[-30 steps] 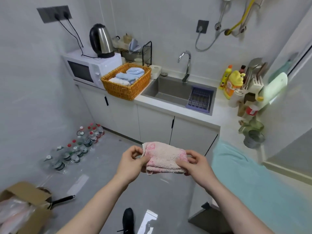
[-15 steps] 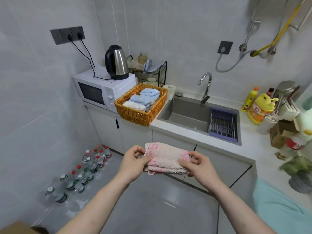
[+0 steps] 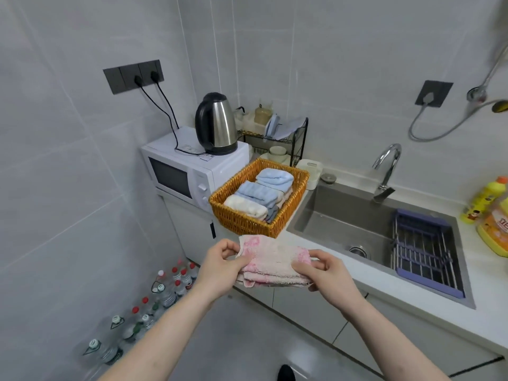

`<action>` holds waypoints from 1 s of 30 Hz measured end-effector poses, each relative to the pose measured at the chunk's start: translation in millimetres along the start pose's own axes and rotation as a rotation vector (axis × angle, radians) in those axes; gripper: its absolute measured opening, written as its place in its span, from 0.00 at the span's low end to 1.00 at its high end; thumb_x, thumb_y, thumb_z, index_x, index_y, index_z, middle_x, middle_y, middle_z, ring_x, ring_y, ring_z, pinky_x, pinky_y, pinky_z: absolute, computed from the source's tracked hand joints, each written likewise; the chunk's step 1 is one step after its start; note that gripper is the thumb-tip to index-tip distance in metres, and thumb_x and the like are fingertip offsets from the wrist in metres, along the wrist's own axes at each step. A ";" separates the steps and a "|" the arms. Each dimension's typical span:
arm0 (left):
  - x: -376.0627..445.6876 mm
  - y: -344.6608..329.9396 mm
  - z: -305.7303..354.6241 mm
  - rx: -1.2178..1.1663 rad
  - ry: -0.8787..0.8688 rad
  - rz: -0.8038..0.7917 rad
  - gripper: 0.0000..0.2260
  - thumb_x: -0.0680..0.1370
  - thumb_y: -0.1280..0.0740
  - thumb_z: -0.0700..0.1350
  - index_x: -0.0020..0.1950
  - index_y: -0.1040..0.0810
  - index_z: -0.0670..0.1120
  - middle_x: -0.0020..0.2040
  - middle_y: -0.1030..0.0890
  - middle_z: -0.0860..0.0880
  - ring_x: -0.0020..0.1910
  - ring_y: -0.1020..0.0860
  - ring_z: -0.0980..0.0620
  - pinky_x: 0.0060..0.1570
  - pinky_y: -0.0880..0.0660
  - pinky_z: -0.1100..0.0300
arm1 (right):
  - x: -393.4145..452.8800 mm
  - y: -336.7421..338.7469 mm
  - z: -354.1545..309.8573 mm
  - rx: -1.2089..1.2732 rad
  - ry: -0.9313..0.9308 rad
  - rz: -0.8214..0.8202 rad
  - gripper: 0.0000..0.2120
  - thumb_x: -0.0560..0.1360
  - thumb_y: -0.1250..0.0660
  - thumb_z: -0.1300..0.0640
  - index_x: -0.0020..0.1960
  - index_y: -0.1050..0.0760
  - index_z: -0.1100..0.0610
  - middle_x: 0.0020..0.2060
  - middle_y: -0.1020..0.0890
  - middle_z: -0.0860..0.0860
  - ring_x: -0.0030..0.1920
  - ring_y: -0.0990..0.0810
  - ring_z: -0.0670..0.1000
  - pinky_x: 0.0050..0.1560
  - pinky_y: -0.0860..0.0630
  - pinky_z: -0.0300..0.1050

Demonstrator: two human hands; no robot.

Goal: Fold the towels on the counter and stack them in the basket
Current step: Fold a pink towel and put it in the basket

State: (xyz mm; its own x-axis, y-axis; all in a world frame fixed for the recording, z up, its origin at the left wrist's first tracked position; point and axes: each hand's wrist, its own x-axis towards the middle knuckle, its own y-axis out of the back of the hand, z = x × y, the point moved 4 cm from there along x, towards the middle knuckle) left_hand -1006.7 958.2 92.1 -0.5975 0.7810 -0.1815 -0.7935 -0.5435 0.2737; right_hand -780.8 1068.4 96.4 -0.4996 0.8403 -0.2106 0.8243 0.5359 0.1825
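Hands, left (image 3: 220,266) and right (image 3: 327,270), each pinching an end of the folded pink towel (image 3: 272,264) near the basket (image 3: 242,218).

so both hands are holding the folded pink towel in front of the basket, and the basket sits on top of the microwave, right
Not quite. The head view shows the basket sitting on the counter, beside the microwave, not on top of it. The rest holds: the left hand and right hand hold the folded pink towel in front of the basket.

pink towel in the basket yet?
No, both the left hand and the right hand hold the folded pink towel in the air in front of the basket.
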 end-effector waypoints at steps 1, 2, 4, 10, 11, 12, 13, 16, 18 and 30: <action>18.3 1.3 3.6 0.008 0.001 0.012 0.08 0.74 0.24 0.46 0.46 0.21 0.48 0.46 0.13 0.53 0.41 0.16 0.52 0.46 0.22 0.52 | 20.9 -0.9 -3.3 -0.001 0.005 -0.015 0.09 0.74 0.23 0.52 0.52 0.18 0.50 0.30 0.17 0.48 0.32 0.23 0.44 0.40 0.23 0.46; 36.1 1.8 7.9 0.011 0.001 0.020 0.07 0.74 0.24 0.46 0.47 0.21 0.48 0.46 0.13 0.53 0.43 0.15 0.50 0.48 0.21 0.51 | 40.7 -0.9 -6.9 -0.001 0.005 -0.026 0.09 0.73 0.23 0.52 0.52 0.18 0.50 0.29 0.19 0.47 0.32 0.24 0.44 0.40 0.23 0.45; 71.7 0.5 18.2 0.016 0.002 0.028 0.07 0.74 0.24 0.46 0.47 0.20 0.47 0.46 0.13 0.51 0.45 0.15 0.49 0.50 0.21 0.51 | 81.4 1.0 -14.3 0.004 0.000 -0.047 0.10 0.73 0.23 0.51 0.53 0.18 0.50 0.29 0.20 0.46 0.32 0.24 0.44 0.40 0.23 0.45; 170.3 -12.2 41.3 0.036 0.006 0.039 0.11 0.71 0.23 0.50 0.48 0.22 0.50 0.45 0.17 0.44 0.41 0.21 0.51 0.44 0.25 0.56 | 187.6 16.4 -39.0 -0.043 -0.004 -0.076 0.14 0.71 0.23 0.45 0.54 0.18 0.47 0.39 0.13 0.50 0.38 0.18 0.48 0.41 0.20 0.45; 184.2 -15.0 43.6 0.039 0.011 0.045 0.10 0.73 0.23 0.48 0.48 0.22 0.50 0.46 0.18 0.46 0.42 0.22 0.52 0.44 0.26 0.58 | 202.1 18.2 -41.9 -0.051 -0.002 -0.078 0.14 0.71 0.23 0.45 0.54 0.19 0.47 0.40 0.13 0.50 0.39 0.17 0.49 0.42 0.20 0.46; 197.4 -18.1 45.0 0.038 0.012 0.051 0.09 0.74 0.24 0.47 0.48 0.22 0.49 0.46 0.18 0.47 0.43 0.22 0.53 0.44 0.28 0.59 | 215.0 19.6 -45.2 -0.054 0.000 -0.077 0.13 0.72 0.23 0.45 0.54 0.19 0.46 0.41 0.13 0.50 0.39 0.17 0.50 0.42 0.19 0.48; 210.0 -21.2 45.8 0.038 0.009 0.058 0.08 0.74 0.24 0.46 0.48 0.22 0.49 0.47 0.18 0.49 0.45 0.22 0.53 0.44 0.28 0.59 | 228.0 20.2 -47.6 -0.059 0.005 -0.077 0.12 0.72 0.24 0.46 0.54 0.20 0.45 0.41 0.13 0.51 0.40 0.16 0.52 0.42 0.18 0.49; 248.0 -28.8 50.6 0.064 -0.006 0.067 0.08 0.75 0.25 0.45 0.49 0.23 0.50 0.49 0.20 0.53 0.51 0.22 0.54 0.51 0.27 0.59 | 264.5 20.8 -51.9 -0.057 0.000 -0.058 0.10 0.73 0.24 0.47 0.52 0.22 0.43 0.40 0.13 0.50 0.38 0.16 0.50 0.39 0.19 0.46; 274.8 -32.8 53.4 0.114 0.003 0.048 0.08 0.76 0.26 0.46 0.50 0.23 0.51 0.51 0.21 0.55 0.54 0.23 0.55 0.54 0.28 0.59 | 288.7 21.0 -49.5 -0.078 -0.008 -0.041 0.12 0.73 0.24 0.45 0.55 0.21 0.44 0.39 0.13 0.49 0.36 0.16 0.46 0.37 0.19 0.42; 451.3 -59.5 61.6 0.283 -0.025 -0.226 0.11 0.80 0.32 0.46 0.60 0.28 0.48 0.61 0.22 0.49 0.56 0.24 0.52 0.46 0.31 0.63 | 432.5 1.3 -22.7 -0.165 -0.131 0.200 0.20 0.72 0.27 0.41 0.61 0.21 0.48 0.42 0.14 0.49 0.40 0.15 0.50 0.39 0.19 0.43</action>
State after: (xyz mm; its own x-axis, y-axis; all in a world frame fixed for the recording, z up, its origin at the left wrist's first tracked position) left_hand -1222.0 1362.0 52.0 -0.4049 0.8808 -0.2453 -0.8401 -0.2525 0.4801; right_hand -1001.9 1434.4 27.3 -0.2841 0.9187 -0.2745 0.8431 0.3757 0.3847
